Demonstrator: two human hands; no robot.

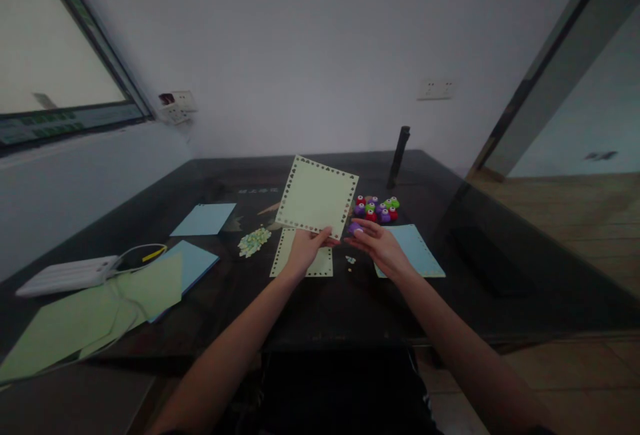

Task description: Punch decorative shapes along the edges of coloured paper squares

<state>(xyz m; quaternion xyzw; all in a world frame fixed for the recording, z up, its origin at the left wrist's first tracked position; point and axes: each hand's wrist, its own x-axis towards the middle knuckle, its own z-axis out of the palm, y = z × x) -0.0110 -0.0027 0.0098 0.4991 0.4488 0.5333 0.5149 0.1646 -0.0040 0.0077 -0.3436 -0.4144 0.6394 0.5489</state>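
Observation:
My left hand [306, 248] pinches the lower edge of a pale green sheet [319, 195], held tilted above the table. Small shaped holes run along the sheet's border. At its lower right corner, my right hand [376, 243] closes its fingers round a small purple craft punch [354, 229]. Whether the punch touches the paper, I cannot tell. Below lies another pale green sheet [321, 265] with a punched border, partly covered by my left hand. A blue sheet [415, 251] lies under my right wrist. Behind my right hand sit several red, green and purple craft punches [371, 216].
A pile of paper cut-outs [254, 241] and a few loose bits [351, 260] lie on the dark table [230, 315]. To the left are a blue sheet [204, 219], green sheets [100, 315] and a white power strip [70, 276] with a cable. A black upright object [399, 158] stands behind.

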